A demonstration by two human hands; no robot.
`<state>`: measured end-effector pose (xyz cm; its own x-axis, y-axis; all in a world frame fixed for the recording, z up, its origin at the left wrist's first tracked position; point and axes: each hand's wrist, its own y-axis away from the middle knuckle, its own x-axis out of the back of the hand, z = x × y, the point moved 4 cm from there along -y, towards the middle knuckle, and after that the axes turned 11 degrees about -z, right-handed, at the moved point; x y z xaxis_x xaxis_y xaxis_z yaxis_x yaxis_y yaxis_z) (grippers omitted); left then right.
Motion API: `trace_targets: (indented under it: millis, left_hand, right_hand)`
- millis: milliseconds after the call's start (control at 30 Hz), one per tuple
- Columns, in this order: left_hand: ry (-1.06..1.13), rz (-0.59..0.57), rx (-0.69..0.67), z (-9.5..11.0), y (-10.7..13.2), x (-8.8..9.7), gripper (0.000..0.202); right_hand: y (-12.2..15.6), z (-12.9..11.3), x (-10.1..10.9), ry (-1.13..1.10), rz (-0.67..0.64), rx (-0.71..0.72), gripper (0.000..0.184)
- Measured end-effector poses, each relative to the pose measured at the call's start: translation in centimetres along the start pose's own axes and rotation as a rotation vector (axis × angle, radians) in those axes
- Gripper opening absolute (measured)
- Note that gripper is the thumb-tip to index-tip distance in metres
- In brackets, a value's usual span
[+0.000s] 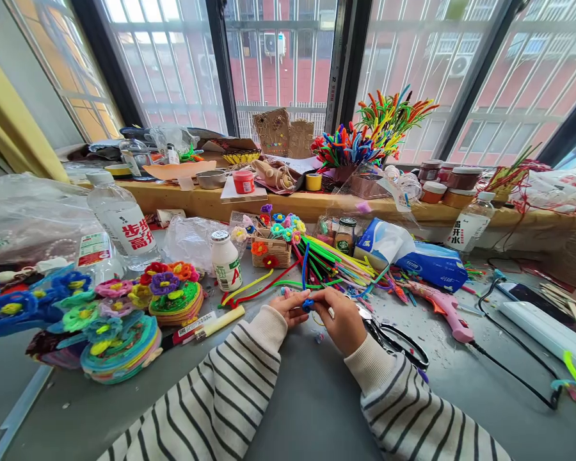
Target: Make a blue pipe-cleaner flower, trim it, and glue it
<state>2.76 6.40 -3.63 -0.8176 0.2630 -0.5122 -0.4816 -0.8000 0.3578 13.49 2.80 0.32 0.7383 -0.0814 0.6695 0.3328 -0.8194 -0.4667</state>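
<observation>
head view: the person's left hand (289,309) and right hand (342,323) meet over the grey table (307,403), just in front of the striped sleeves. between them sits a small blue piece (308,305) of fuzzy wire, held a little above the tabletop. the left fingers (295,301) are closed on it from one side, thumb against forefinger. the right fingers (322,299) are curled in and pinch it from the other side. neither hand holds anything else that shows.

the step in hand looks like fine shaping of that blue piece, with both hands close and working at the fingertips. whether it is being coiled or twisted cannot be told, as the piece is too small. any further bend would call for one hand to keep a firm pinch while the other turns, since the wire is short and springy.

just beyond the hands lie loose red and yellow stems (249,289) and a bundle of coloured stems (338,262). scissors (396,338) lie just right of the right hand, and a pink glue gun (444,310) lies further right. finished flower pads (175,298) are stacked to the left, well apart.
</observation>
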Motion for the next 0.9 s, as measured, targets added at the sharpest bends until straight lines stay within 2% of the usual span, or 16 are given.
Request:
trace_targets:
  millis: [267,467,600,700,800,900]
  left_hand:
    - [0.071,-0.01,0.037,-0.5,0.1,0.0,0.021]
    - [0.084,-0.006,-0.017,-0.5,-0.1,-0.3,0.014]
    - [0.073,-0.022,-0.039,-0.2,0.0,-0.7,0.007]
    - [0.061,-0.011,-0.02,0.0,0.1,-0.4,0.009]
    - [0.045,0.0,0.036,0.0,0.1,-0.2,0.014]
    - [0.012,-0.035,0.113,-0.3,0.5,-0.4,0.019]
  right_hand:
    - [0.2,-0.9,0.2,0.193,0.0,0.12,0.015]
    - [0.1,-0.4,0.0,0.144,0.035,0.077,0.015]
    - [0.1,0.3,0.0,-0.026,0.035,-0.015,0.012]
    - [0.1,1.2,0.0,-0.342,-0.007,-0.129,0.011]
    - [0.0,2.4,0.0,-0.652,0.009,-0.289,0.02]
    - [-0.2,3.1,-0.1,-0.757,-0.008,-0.354,0.025]
